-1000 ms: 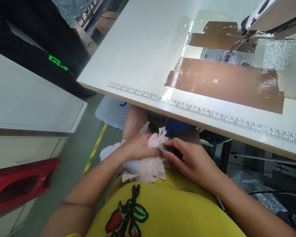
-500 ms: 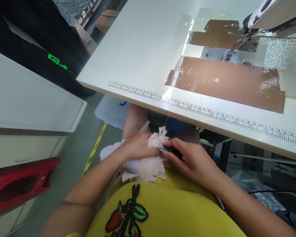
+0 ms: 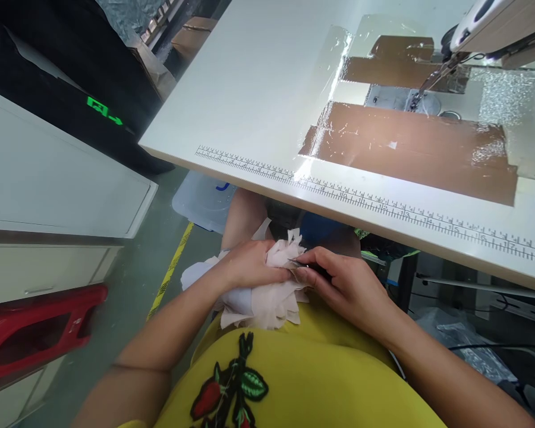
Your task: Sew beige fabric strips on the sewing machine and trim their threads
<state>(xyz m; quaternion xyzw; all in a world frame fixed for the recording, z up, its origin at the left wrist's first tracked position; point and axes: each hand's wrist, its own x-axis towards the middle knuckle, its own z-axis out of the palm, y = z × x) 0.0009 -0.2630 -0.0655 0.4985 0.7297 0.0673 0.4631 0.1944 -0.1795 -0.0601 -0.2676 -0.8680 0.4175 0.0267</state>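
A bunch of pale, layered fabric pieces [image 3: 274,303] lies in my lap, over the yellow shirt. My left hand [image 3: 249,264] is closed on it, with a crumpled part of the cloth standing up past the thumb and fingers. In my right hand [image 3: 339,279] is a pair of small metal thread snips [image 3: 296,261], pinched between thumb and fingers. Their tips point left and touch or nearly touch the cloth by my left thumb. Most of the snips is hidden inside the right hand.
Above my lap runs the edge of a white sewing table [image 3: 249,119] with a printed ruler. A sewing machine [image 3: 494,30] stands at its right, brown tape around the needle plate. A translucent bin [image 3: 200,199] is under the table; a red stool [image 3: 40,333] is at left.
The snips' blades, apart half a second ago, now look closed together. My right hand has shifted very slightly; the left hand and the fabric have hardly moved.
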